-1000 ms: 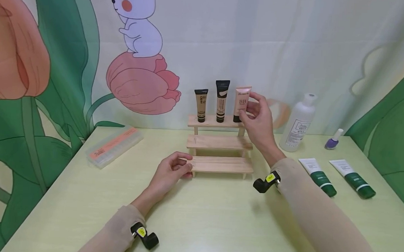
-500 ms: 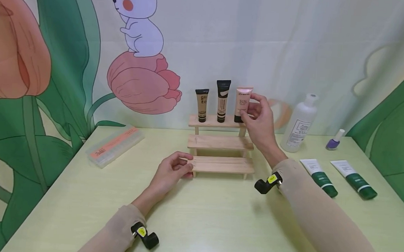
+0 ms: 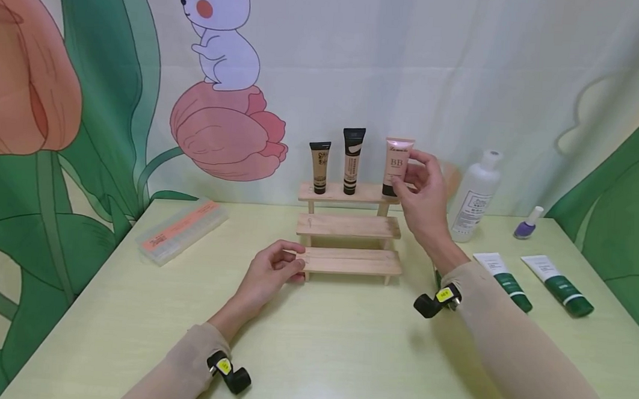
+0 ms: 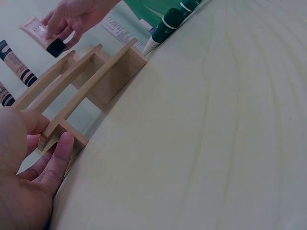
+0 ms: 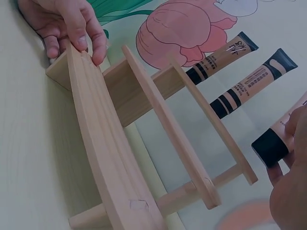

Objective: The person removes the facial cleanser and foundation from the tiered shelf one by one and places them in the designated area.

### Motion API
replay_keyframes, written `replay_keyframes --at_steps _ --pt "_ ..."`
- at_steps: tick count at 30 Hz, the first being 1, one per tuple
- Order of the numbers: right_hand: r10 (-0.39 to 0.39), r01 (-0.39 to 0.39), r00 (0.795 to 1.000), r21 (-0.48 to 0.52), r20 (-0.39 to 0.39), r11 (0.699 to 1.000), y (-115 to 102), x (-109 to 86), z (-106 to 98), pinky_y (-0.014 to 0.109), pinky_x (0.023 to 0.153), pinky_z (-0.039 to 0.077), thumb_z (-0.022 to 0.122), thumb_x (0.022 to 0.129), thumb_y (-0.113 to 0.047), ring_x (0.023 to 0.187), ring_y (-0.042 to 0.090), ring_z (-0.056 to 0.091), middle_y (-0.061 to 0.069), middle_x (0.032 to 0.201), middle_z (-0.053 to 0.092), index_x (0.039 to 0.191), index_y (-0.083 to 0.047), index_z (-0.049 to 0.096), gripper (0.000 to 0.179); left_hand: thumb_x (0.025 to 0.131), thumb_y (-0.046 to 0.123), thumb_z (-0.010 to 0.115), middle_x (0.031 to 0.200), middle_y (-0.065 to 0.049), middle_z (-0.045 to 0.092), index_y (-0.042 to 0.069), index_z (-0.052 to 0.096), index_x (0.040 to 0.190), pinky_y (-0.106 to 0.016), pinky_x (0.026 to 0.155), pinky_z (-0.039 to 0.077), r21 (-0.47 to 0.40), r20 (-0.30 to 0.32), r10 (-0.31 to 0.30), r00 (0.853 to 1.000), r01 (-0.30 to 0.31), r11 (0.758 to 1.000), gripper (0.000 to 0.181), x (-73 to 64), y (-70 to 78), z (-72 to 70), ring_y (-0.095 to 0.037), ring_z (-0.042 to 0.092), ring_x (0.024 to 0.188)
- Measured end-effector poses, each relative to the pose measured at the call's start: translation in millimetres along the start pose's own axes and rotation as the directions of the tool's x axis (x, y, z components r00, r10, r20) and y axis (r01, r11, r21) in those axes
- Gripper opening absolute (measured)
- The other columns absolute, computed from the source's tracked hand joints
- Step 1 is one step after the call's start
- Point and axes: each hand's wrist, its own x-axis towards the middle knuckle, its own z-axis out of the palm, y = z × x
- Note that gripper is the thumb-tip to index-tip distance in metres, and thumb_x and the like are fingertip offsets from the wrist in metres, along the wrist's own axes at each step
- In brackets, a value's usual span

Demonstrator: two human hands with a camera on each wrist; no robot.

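Observation:
A three-step wooden display rack (image 3: 349,261) stands on the table. My left hand (image 3: 272,266) grips the left end of its lowest step, thumb above and fingers below, as the left wrist view shows. My right hand (image 3: 425,193) pinches a pink BB cream tube (image 3: 396,161), black cap down, at the right end of the top step. In the right wrist view its cap (image 5: 270,147) shows apart from the step. Two other cosmetic tubes stand cap down on the top step: a small tan one (image 3: 319,166) at left and a taller black-and-beige one (image 3: 351,159) in the middle.
A white bottle (image 3: 474,198) stands right of my right hand, with a purple nail polish bottle (image 3: 525,227) farther right. Two green-and-white tubes (image 3: 517,294) (image 3: 574,300) lie near my right sleeve. A clear plastic case (image 3: 182,231) lies at left. A printed curtain (image 3: 413,60) hangs behind.
My right hand has moved a little to the right with the pink BB cream tube, away from the middle tube. The left hand has stayed on the rack.

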Motion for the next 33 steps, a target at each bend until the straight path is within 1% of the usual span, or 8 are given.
replay_keyframes --at_steps 4,8,14,17,21,27,30,33 --pt "-0.009 0.010 1.000 0.010 -0.018 1.000 -3.5 -7.3 -9.6 0.021 0.091 0.058 0.071 0.108 -0.004 0.111 0.016 0.068 0.010 0.131 0.069 0.153 -0.011 0.055 0.049 0.107 0.004 0.073 0.107 -0.014 0.067 0.002 0.072 0.132 -0.032 0.088 0.071 -0.004 0.003 -0.002 1.000 0.002 1.000 0.025 0.5 0.6 -0.6 -0.021 0.076 0.091" --pt "-0.019 0.019 0.999 -0.003 -0.046 1.000 -7.8 -15.2 -23.2 0.020 0.090 0.058 0.072 0.107 -0.004 0.110 0.015 0.068 0.005 0.126 0.070 0.152 -0.014 0.057 0.048 0.108 0.006 0.073 0.108 -0.015 0.067 0.003 0.072 0.133 -0.033 0.088 0.071 0.005 0.010 -0.003 1.000 0.003 1.000 0.025 0.7 -0.8 0.1 -0.022 0.077 0.091" --pt "-0.006 0.006 0.998 0.004 -0.067 1.000 -22.4 -24.0 -43.7 0.020 0.095 0.058 0.072 0.107 -0.004 0.114 0.018 0.067 0.002 0.126 0.068 0.153 -0.016 0.058 0.049 0.107 0.005 0.074 0.108 -0.015 0.067 0.004 0.072 0.133 -0.032 0.087 0.071 0.004 0.012 -0.001 1.000 0.001 1.000 0.025 0.9 -1.1 0.8 -0.023 0.076 0.092" --pt "0.004 -0.002 0.996 0.028 -0.085 1.000 -27.9 -25.7 -53.6 0.019 0.098 0.059 0.073 0.106 -0.001 0.116 0.019 0.067 0.001 0.127 0.069 0.153 -0.018 0.060 0.051 0.107 0.004 0.073 0.109 -0.015 0.067 0.003 0.072 0.133 -0.033 0.087 0.071 0.000 0.008 -0.002 1.000 0.002 1.000 0.026 0.3 -0.7 0.3 -0.022 0.075 0.092" --pt "0.017 -0.014 0.994 0.027 -0.106 1.000 -33.8 -27.7 -66.6 0.017 0.103 0.058 0.074 0.106 -0.001 0.117 0.020 0.067 0.002 0.129 0.069 0.153 -0.020 0.061 0.052 0.108 0.004 0.073 0.109 -0.015 0.067 0.002 0.071 0.134 -0.034 0.088 0.071 -0.003 0.005 0.000 1.000 0.000 1.000 0.026 -0.7 -0.4 -1.8 -0.022 0.075 0.093" --pt "0.035 -0.038 0.990 -0.019 -0.134 0.999 -39.1 -34.5 -87.8 0.017 0.108 0.056 0.075 0.107 -0.008 0.123 0.019 0.064 -0.001 0.133 0.067 0.155 -0.024 0.059 0.053 0.108 0.004 0.072 0.110 -0.016 0.068 0.002 0.071 0.134 -0.033 0.089 0.071 -0.005 0.001 -0.002 1.000 0.002 1.000 0.026 -0.8 -1.4 -3.8 -0.021 0.075 0.094" --pt "0.036 -0.042 0.988 -0.038 -0.151 0.998 -39.9 -37.6 -100.4 0.016 0.109 0.055 0.075 0.107 -0.008 0.122 0.019 0.064 -0.002 0.132 0.067 0.156 -0.023 0.059 0.053 0.108 0.004 0.073 0.110 -0.015 0.068 0.002 0.071 0.134 -0.033 0.089 0.071 -0.007 0.001 -0.002 1.000 0.002 1.000 0.026 -1.0 -1.0 -3.0 -0.021 0.075 0.093" --pt "0.031 -0.034 0.984 -0.013 -0.174 0.999 -40.5 -40.1 -114.3 0.014 0.105 0.056 0.074 0.106 -0.003 0.119 0.020 0.065 0.000 0.131 0.068 0.154 -0.020 0.060 0.053 0.108 0.005 0.073 0.110 -0.015 0.067 0.002 0.071 0.134 -0.033 0.089 0.071 -0.007 0.010 0.000 1.000 0.000 1.000 0.026 -0.5 -0.5 -1.4 -0.021 0.076 0.093"
